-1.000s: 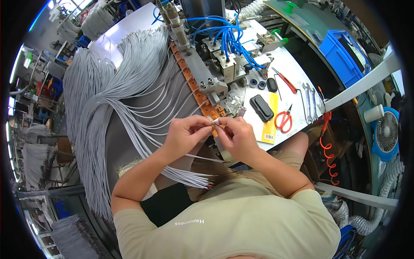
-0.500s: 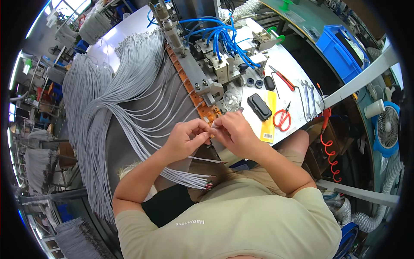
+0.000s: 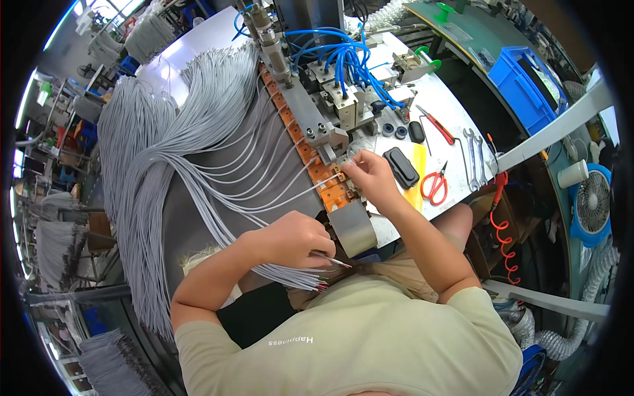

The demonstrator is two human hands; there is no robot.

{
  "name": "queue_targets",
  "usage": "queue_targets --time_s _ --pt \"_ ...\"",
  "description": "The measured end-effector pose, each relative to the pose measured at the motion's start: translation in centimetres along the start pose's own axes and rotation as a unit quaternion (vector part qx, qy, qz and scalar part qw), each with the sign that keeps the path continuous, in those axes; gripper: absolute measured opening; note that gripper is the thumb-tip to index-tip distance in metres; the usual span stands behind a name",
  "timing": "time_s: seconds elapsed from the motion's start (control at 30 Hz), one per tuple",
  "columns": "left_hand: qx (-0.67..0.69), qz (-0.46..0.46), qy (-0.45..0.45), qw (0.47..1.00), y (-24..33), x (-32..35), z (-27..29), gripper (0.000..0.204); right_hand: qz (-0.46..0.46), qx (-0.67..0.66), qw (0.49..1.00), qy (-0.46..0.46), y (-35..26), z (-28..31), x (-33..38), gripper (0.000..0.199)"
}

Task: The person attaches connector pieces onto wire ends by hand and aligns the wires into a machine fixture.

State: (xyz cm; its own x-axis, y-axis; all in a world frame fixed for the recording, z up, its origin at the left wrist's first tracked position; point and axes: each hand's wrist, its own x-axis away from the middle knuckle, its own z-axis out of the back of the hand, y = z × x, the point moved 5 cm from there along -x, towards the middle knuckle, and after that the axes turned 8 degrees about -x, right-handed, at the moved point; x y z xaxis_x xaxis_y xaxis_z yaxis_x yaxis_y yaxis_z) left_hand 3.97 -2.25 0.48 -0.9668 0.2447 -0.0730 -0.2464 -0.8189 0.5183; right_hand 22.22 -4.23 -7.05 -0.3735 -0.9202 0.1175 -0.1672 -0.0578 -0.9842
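Left hand [image 3: 290,239] clenched on a grey cable [image 3: 330,259]; right hand [image 3: 370,177] pinching a cable end [image 3: 341,168] at the orange fixture [image 3: 323,173].

The grey cables [image 3: 198,152] look matt, plastic-sheathed; the orange fixture strip [image 3: 317,168] is smooth plastic; the machine blocks [image 3: 310,119] are dull bare metal; the blue hoses [image 3: 343,59] shine slightly; the scissors [image 3: 434,185] have glossy red handles; the counter [image 3: 449,112] is smooth, pale.
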Motion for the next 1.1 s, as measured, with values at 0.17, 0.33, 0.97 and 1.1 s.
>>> queue_targets --time_s 0.17,0.33,0.97,1.1 --pt "0.152 0.053 0.044 0.986 -0.9 -0.4 1.4 0.014 -0.025 -0.027 0.999 0.026 1.4 0.2 -0.1 0.017" --pt "0.187 0.21 0.191 0.941 -4.1 0.5 1.1 0.014 0.012 -0.027 0.998 0.06 1.2 0.4 0.2 0.017" --pt "0.33 0.267 0.286 0.859 -4.4 0.8 0.9 0.017 0.329 0.223 0.917 0.021 -5.3 -3.0 6.9 0.013" --pt "0.327 0.265 0.278 0.864 -4.6 1.2 0.8 0.016 0.312 0.228 0.922 0.012 -5.0 -3.3 6.7 0.013"
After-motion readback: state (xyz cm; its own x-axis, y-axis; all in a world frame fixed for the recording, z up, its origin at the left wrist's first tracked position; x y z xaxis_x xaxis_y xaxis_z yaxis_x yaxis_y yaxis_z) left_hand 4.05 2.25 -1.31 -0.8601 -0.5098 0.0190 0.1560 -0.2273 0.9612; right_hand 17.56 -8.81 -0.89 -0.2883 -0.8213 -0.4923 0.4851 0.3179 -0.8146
